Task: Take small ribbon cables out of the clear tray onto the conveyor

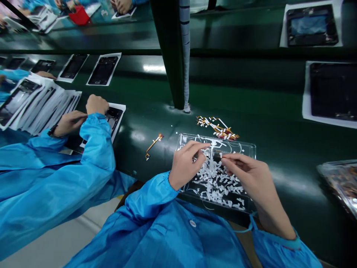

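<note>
My right hand (247, 171) pinches a small dark flex cable part (216, 155) with a white tab between thumb and fingertips, above a clear plastic tray (252, 149). Facing it from the left, my left hand (186, 163) has its index finger stretched out and its thumb apart from it. A white bit (214, 143) shows by that fingertip; whether they touch is unclear. Many small white paper-like scraps (214, 182) lie in the tray under both hands. Just behind the tray is a pile of orange-brown flex cables (220, 128) with white tabs.
One loose flex cable (153, 147) lies left of the tray. A dark post (174, 67) rises from the green bench (134, 96). At left, a co-worker's hands (96, 104) work beside stacked panels (41, 104). A clear bag (341, 178) sits at right, near device panels (333, 89).
</note>
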Tool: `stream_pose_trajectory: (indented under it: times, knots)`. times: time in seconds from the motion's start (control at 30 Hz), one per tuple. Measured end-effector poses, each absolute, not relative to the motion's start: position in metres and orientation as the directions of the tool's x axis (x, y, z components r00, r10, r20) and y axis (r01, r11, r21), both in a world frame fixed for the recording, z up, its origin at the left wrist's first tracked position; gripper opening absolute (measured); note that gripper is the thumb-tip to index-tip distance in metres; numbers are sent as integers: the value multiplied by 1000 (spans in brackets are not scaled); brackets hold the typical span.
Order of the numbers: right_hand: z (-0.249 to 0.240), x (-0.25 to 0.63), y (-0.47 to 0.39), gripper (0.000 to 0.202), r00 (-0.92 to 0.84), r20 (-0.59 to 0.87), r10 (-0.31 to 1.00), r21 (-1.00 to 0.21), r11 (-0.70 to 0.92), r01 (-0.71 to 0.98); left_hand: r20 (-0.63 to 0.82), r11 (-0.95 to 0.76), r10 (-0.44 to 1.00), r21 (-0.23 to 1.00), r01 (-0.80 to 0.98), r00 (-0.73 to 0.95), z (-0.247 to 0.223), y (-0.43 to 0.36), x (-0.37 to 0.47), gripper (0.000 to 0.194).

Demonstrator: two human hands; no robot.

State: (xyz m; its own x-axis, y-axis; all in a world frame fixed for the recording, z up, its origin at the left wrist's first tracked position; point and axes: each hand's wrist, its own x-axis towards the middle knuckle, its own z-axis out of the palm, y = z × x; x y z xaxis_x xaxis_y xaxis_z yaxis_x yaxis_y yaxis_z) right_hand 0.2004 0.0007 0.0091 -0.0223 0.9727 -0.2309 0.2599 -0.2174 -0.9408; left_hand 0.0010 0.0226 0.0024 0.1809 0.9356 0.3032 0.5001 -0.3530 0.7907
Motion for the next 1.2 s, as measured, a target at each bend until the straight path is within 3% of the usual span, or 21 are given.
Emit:
stream_pose_trajectory:
  times: [0.1, 0.2, 0.57, 0.7, 0.83, 0.9, 1.03, 1.2]
  knots:
    - [10, 201, 0, 26, -44, -240, 970, -946, -223, 236, 532, -577, 802, 571, 584, 272, 2, 19, 3, 20]
    - [12, 199, -1, 26, -81, -235, 969, -953, -213, 214, 590, -649, 726, 419, 635, 353, 1, 17, 7, 14]
    - [13, 188, -4, 29, -74, -230, 970, -946, -205, 252, 578, -606, 739, 345, 717, 347, -3, 16, 9, 5]
    - [15, 194, -6, 28, -45, -184, 982, -897, -149, 416, 530, -555, 799, 466, 689, 285, -3, 19, 4, 6]
    - [17, 203, -6, 27, -23, -158, 987, -857, -126, 499, 199, -310, 940, 841, 444, 279, 0, 26, -5, 29]
    - [19, 204, -5, 27, -46, -162, 986, -864, -119, 489, 78, -193, 934, 932, 308, 349, 3, 30, -5, 37]
    - [21, 201, -4, 26, -96, -159, 983, -883, -98, 460, 89, -184, 934, 950, 253, 345, 6, 37, -2, 11]
    - [16, 203, -6, 27, -149, -195, 969, -879, -105, 465, 213, -259, 958, 930, 262, 191, 7, 51, -15, 11]
